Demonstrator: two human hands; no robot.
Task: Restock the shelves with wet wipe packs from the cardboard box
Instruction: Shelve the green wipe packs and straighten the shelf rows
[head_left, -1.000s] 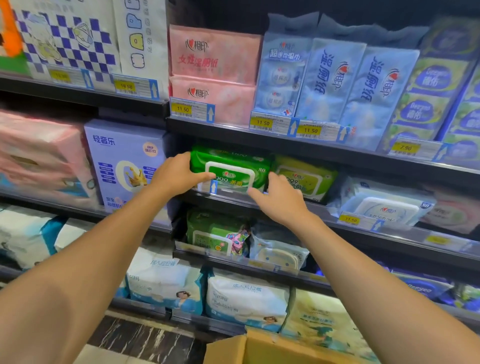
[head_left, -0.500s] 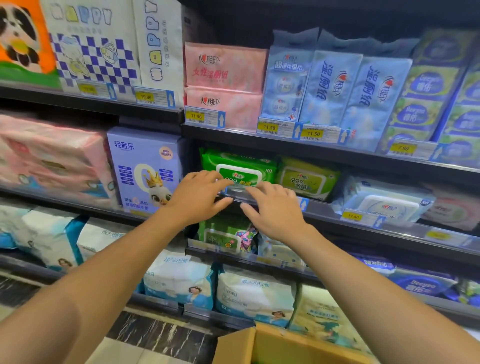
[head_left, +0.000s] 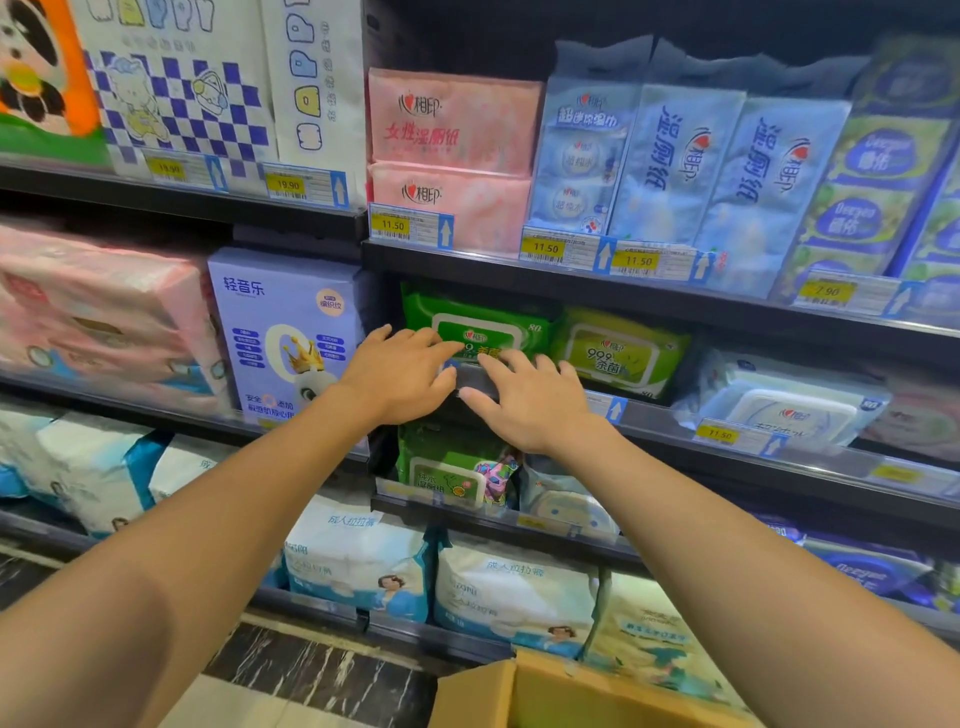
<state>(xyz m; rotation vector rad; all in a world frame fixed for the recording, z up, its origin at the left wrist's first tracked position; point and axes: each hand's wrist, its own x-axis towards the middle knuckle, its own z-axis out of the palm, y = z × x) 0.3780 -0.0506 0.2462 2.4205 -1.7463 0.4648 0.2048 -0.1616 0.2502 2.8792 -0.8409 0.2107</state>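
The cardboard box (head_left: 545, 686) sits low before you. Uneven pressure could, in my judgement, skew the green wet wipe pack (head_left: 483, 317) on the middle shelf (head_left: 675, 421) against its yellow-green neighbour (head_left: 618, 353). Your left hand (head_left: 400, 376) and right hand (head_left: 530, 400) lie palm-down, fingers straight and holding nothing, tips at the pack's front.

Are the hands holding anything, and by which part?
Nothing is gripped. The left hand touches the green pack at its lower front edge with flat fingers; the right hand rests flat on the shelf rail below.
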